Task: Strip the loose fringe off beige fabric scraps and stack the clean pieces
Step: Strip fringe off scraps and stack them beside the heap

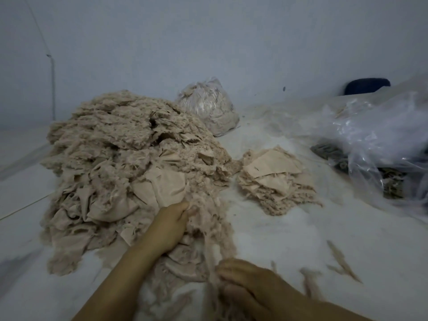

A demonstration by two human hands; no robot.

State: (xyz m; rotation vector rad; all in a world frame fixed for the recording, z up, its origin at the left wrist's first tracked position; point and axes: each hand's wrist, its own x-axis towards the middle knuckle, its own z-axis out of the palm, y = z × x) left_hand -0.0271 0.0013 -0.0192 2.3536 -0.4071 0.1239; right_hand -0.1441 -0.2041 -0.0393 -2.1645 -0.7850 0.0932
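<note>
Early on, by my read: left hand (168, 228) is gripping a scrap at the lower edge of the big frayed pile (120, 158) mid-left, right hand (243, 281) is pinching fringe strands (209, 253) bottom centre, w/ only a small clean stack (273, 174) sitting centre-right.

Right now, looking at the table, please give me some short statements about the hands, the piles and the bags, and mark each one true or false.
1. The left hand grips fabric at the near edge of the big pile. True.
2. The right hand lies flat and holds nothing. False: it pinches a strand of fringe.
3. The small stack lies to the right of the big pile. True.
4. The stuffed bag stands on top of the small stack. False: it sits on the table behind the big pile, near the wall.
5. Loose fringe bits lie on the table right of the hands. True.
</note>
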